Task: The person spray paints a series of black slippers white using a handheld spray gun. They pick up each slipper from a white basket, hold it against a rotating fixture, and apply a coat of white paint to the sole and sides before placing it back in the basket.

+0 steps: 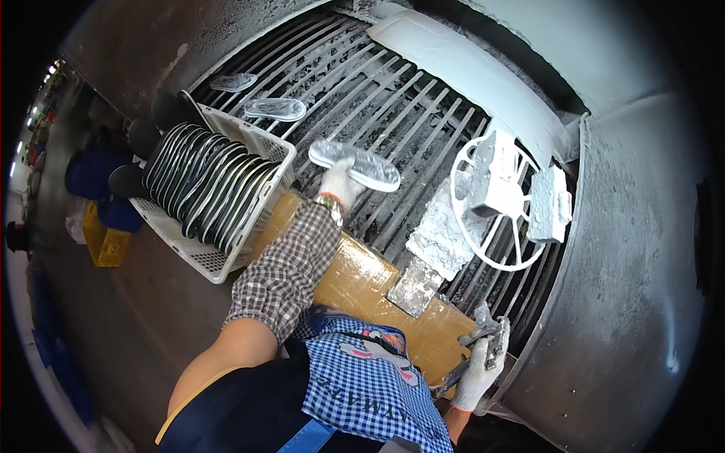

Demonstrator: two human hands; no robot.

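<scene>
My left hand [341, 183], in a white glove under a checked sleeve, grips the near edge of a silvery shoe sole [361, 164]. The sole is held just over the metal bar grate [393, 90]. Two similar silvery soles, one nearer [274, 109] and one farther [234, 81], lie on the bars at the far left. Down at the right, my gloved right hand [477, 374] is closed around a metal spray gun [492, 343], which its fingers partly cover. The gun is near the front edge of the grate.
Left of my left arm, a white plastic crate [215, 264] holds a row of dark soles [208, 177]. A white-coated spoked wheel [517, 264] with a block [495, 174] on it stands at right. Brown board [355, 279] covers the front edge. Metal walls [634, 249] enclose the grate.
</scene>
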